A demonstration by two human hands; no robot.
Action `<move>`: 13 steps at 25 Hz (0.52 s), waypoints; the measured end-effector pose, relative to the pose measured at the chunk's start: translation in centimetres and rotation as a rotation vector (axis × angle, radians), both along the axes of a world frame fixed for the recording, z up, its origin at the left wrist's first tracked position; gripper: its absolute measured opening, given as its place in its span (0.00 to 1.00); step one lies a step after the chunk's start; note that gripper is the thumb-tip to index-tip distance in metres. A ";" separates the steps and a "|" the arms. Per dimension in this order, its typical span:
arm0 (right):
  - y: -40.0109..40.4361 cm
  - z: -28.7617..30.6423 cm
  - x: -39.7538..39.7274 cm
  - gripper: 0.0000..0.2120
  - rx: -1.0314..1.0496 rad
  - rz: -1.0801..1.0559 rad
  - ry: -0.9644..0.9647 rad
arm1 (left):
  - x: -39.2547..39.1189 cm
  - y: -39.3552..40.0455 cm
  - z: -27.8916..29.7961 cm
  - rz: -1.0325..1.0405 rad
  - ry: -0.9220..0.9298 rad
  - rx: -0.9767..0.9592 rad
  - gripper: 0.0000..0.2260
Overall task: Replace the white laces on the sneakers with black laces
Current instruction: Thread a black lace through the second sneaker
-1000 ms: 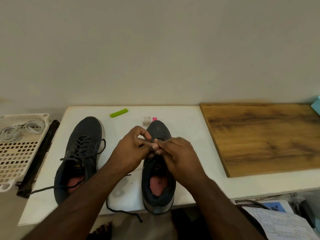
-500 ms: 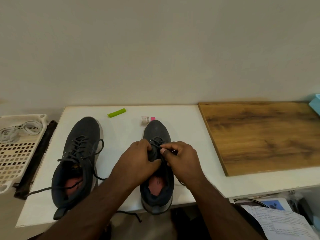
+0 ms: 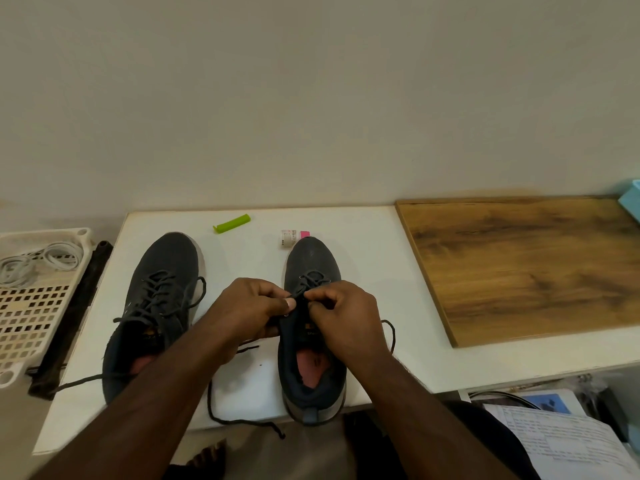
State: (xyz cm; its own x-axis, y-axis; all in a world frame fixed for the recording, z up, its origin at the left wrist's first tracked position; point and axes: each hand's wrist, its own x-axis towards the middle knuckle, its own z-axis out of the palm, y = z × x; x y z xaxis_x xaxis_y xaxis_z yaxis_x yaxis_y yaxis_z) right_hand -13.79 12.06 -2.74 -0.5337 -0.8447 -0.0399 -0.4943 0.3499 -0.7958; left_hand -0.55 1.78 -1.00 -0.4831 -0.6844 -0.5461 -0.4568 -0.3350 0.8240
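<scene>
On the white bench (image 3: 242, 265) our left hand (image 3: 249, 308) and right hand (image 3: 341, 315) both pinch the black lace (image 3: 313, 277) over the right sneaker (image 3: 313, 327), and we judge this lace soft and limp, best held near its stiff tip

Green clip (image 3: 231, 223) and small label roll (image 3: 288, 238) beyond grip; wooden board (image 3: 526, 268) right; perforated tray (image 3: 33, 299) far left.

A plain indoor work corner, perhaps an office or home, is suggested: a white desk (image 3: 363, 271) is set against a bare wall (image 3: 311, 98), a wooden board (image 3: 526, 268) is laid at its right end, and printed papers (image 3: 568, 441) are stacked below its near right corner.
</scene>
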 end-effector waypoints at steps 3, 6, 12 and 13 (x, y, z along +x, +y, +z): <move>-0.2 0.0 0.1 0.10 -0.003 -0.031 -0.011 | 0.1 -0.3 -0.3 0.017 0.021 0.043 0.03; -0.3 0.1 0.2 0.12 -0.003 -0.023 0.003 | 0.0 -0.3 -0.3 0.017 0.023 0.042 0.03; -0.3 0.1 1.0 0.09 -0.017 -0.023 0.062 | 0.1 -0.4 -0.4 -0.051 0.034 0.017 0.04; -0.3 0.1 0.9 0.09 -0.020 -0.018 0.068 | 0.2 -0.4 -0.4 -0.067 0.045 0.025 0.06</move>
State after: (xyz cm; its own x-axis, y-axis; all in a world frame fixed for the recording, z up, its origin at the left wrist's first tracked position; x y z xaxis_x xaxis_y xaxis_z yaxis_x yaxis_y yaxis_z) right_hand -12.85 11.79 -2.60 -0.5498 -0.8352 0.0134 -0.5412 0.3440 -0.7673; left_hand -0.38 1.34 -1.40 -0.5517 -0.6360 -0.5395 -0.4414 -0.3261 0.8360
